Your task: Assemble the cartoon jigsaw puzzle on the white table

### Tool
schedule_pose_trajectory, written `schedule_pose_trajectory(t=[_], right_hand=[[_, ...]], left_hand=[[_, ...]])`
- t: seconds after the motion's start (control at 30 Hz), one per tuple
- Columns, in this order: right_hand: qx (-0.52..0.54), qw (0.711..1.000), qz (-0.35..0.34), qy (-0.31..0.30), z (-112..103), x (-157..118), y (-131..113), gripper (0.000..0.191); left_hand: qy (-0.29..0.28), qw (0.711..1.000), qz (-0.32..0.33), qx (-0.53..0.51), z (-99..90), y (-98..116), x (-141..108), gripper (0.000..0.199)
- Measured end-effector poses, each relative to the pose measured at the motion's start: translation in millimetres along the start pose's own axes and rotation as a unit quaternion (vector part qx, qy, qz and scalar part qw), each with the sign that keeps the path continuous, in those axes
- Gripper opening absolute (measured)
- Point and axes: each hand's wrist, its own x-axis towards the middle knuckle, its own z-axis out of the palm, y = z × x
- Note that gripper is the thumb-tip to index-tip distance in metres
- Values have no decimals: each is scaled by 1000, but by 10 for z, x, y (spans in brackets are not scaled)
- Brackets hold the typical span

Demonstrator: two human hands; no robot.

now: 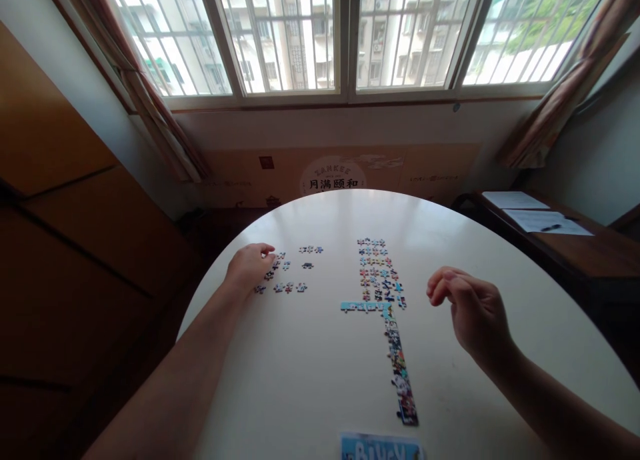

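Loose jigsaw pieces (288,287) lie in a spread group at the left of the white table. My left hand (250,267) is over the edge of that group, its fingers bent and closed beside the pieces; what they pinch, if anything, is hidden. Over the right part of the table, my right hand (470,307) is raised with curled fingers, and nothing shows in them. Between the hands, more loose pieces (375,262) lie in rows. Below these rows, a joined puzzle border (397,360) forms a corner, with a short blue top strip (363,307) and a long right side.
The round white table (300,360) fills the middle. A blue printed picture or box (380,447) is cut off at its front edge. At the right, papers (545,221) and a pen (551,227) lie on a brown side table. Windows stand behind.
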Motion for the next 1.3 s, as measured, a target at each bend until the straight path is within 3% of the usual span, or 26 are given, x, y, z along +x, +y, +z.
schedule_pose_trajectory(t=[0.27,0.53,1.3], right_hand=[[0,1000,8,3,52,7,-63,44],[-13,1000,0,-2,67,-3,-84,45],[-33,999,5,-31,30,-70,-20,44]], left_hand=[[-14,999,9,36,-22,87,8,34],[7,999,13,41,66,8,77,27],[19,1000,2,-3,101,-48,64,26]])
